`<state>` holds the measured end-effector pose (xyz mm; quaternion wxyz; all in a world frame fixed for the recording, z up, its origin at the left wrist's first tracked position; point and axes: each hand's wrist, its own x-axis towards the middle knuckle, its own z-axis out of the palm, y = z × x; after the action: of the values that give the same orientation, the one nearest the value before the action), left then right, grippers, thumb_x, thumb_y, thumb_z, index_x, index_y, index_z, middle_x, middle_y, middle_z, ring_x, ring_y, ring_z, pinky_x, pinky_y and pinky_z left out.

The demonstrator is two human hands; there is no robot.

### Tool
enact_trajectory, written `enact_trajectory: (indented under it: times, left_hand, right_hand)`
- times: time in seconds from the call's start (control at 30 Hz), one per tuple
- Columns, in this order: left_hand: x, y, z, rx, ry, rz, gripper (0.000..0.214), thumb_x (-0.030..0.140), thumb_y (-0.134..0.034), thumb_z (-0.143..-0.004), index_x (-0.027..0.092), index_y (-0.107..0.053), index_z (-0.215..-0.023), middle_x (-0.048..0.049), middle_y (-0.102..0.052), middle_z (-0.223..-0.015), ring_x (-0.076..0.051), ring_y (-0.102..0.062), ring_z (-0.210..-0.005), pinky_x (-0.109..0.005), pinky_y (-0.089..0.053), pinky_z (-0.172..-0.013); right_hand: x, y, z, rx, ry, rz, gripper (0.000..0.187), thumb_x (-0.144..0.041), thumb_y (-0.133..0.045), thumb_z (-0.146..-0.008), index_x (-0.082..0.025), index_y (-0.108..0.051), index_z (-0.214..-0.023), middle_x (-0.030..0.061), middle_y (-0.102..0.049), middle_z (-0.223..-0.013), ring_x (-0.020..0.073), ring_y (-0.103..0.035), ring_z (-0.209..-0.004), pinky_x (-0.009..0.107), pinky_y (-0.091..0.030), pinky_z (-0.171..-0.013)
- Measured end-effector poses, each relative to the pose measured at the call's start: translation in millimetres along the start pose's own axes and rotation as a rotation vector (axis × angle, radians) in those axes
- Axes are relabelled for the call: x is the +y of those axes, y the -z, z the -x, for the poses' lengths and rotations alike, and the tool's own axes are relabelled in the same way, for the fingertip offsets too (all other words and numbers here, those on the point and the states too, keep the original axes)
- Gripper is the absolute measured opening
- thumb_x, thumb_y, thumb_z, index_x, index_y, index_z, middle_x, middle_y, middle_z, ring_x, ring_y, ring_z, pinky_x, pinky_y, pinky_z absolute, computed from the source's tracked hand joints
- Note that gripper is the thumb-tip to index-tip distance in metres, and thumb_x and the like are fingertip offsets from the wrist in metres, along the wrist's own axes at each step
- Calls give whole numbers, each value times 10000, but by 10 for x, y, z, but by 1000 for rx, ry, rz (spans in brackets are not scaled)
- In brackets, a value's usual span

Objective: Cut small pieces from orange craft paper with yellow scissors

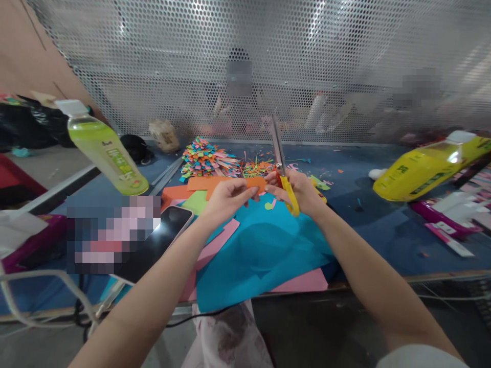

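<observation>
Orange paper strip (230,183) is held flat above the blue table (376,230), just beyond the big teal sheet (261,255) that lies over pink sheets (303,282) at the near edge, probably as a stock of paper kept within reach. The left hand (229,198) pinches the strip's right end between thumb and fingers, keeping it taut and level so the blades can meet it squarely. The right hand (299,191) is closed through the yellow handles of the scissors (282,166), whose blades point up and away, right beside the strip's end. Behind lies a heap of small coloured paper pieces (207,156). A green bottle (105,151) stands left, a yellow bottle (425,168) lies right, and a phone (169,227) rests near the left forearm.
</observation>
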<state>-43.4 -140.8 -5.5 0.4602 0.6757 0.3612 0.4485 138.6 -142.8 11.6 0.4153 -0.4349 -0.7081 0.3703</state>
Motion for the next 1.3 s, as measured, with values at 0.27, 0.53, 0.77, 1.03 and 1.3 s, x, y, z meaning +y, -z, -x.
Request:
enact_trajectory:
  times: [0.27, 0.53, 0.77, 1.03, 1.3]
  left_hand:
    - [-1, 67, -17, 234, -114, 266, 185, 324, -700, -708, 155, -642, -755, -8, -652, -645, -93, -578, -558, -218, -463, -516]
    - [38, 31, -12, 203, -97, 346, 182, 306, -676, -719, 147, -632, -797, -25, -675, -674, -126, -639, -605, -224, -469, -497]
    - [18, -42, -6, 3, 48, 482, 318, 312, -712, -662, 178, -543, -896, -6, -670, -688, -148, -660, -607, -228, -467, -489]
    - [-6, -48, 4, -80, 126, 485, 223, 304, -662, -720, 176, -512, -826, -7, -660, -673, -98, -604, -541, -221, -451, -500]
    - [-118, -75, -36, -50, 86, 260, 181, 285, -626, -745, 159, -555, -855, -36, -678, -729, -148, -671, -629, -210, -465, -466]
  right_hand:
    - [13, 20, 48, -53, -99, -28, 256, -388, -679, -673, -172, -589, -777, -11, -550, -645, 105, -474, -537, 240, -356, -477]
    - [-24, -28, 76, -46, -137, -39, 248, -382, -692, -660, -172, -569, -709, -10, -536, -607, 99, -464, -507, 246, -356, -465]
    - [117, -48, 7, 118, 71, -61, 256, -310, -712, -648, -223, -570, -842, 10, -609, -768, 151, -583, -654, 309, -500, -612]
    - [43, -20, 45, 35, 116, -102, 295, -279, -733, -643, -238, -561, -879, 2, -605, -782, 158, -611, -719, 292, -506, -644]
    - [64, -34, -3, 17, 35, -84, 320, -336, -771, -584, -227, -589, -825, 2, -589, -710, 160, -598, -670, 292, -488, -585]
